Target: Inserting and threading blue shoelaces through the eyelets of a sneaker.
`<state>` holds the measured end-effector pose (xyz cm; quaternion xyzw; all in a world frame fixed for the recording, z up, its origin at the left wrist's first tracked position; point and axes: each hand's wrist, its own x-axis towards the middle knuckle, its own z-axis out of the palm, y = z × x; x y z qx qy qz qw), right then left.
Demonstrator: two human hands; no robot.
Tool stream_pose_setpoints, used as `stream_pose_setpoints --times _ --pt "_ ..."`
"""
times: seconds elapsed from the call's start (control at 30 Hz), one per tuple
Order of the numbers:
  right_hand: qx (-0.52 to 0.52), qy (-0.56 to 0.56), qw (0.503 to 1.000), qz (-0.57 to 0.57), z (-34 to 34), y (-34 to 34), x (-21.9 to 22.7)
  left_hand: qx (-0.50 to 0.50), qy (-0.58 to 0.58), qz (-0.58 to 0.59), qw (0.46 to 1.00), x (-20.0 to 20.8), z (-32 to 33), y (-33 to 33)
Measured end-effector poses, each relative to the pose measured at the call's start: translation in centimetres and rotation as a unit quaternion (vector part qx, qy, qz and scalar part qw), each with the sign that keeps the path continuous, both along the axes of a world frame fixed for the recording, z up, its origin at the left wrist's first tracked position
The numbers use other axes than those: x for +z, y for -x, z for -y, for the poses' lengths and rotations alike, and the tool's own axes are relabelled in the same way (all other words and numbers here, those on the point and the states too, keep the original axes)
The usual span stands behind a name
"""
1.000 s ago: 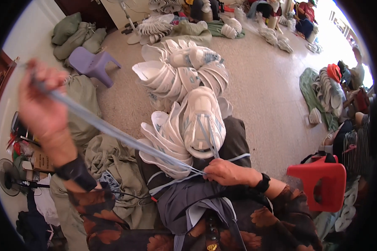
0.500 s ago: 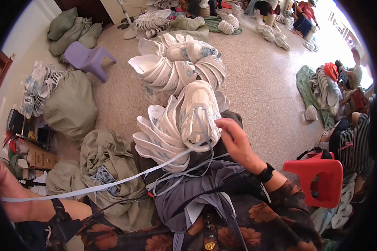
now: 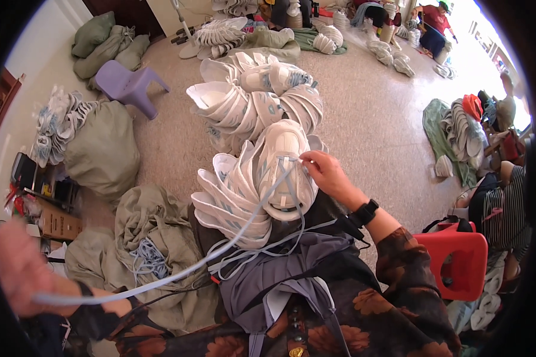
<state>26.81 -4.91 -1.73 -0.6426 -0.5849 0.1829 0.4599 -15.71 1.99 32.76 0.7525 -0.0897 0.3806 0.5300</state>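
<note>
A white shoe upper (image 3: 284, 146) with pale blue trim lies toe away from me, on top of a fanned row of white uppers (image 3: 235, 199) over my lap. A flat light-blue shoelace (image 3: 211, 254) threads its upper eyelets, and its long end sweeps left in a slack curve. At the shoe's right eyelet edge, my right hand (image 3: 330, 174) is closed in a pinch; what lies between the fingertips is too small to make out. My left hand (image 3: 21, 268), far left, is smeared by motion beside the lace's end, so its grip cannot be told.
Beyond my lap stands a large ring of stacked uppers (image 3: 250, 107). Loose laces (image 3: 150, 259) lie on a green-grey sack (image 3: 134, 223) to my left. Nearby are a purple chair (image 3: 131, 83) and a red stool (image 3: 452, 262). Other people sit at the right and back.
My right hand has moved slightly up and left onto the eyelet edge, its fingers now pinched together. The lace has gone from taut to slack, and my left hand has blurred.
</note>
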Motion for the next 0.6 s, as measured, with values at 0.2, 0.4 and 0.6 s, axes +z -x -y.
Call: stream_pose_setpoints --times 0.2,0.4,0.6 --pt "0.058 0.006 0.991 0.124 -2.1 -1.4 0.4 0.254 -0.108 -0.347 0.896 -17.0 -3.5 -12.8" --pt "0.146 0.024 0.973 0.175 -3.6 -2.0 1.8 0.277 -0.115 -0.313 0.901 -29.9 -2.9 -19.8" --pt "0.212 0.101 0.938 0.253 -5.6 -3.2 2.2 0.292 -0.130 -0.308 0.896 -32.6 -2.1 -22.9"
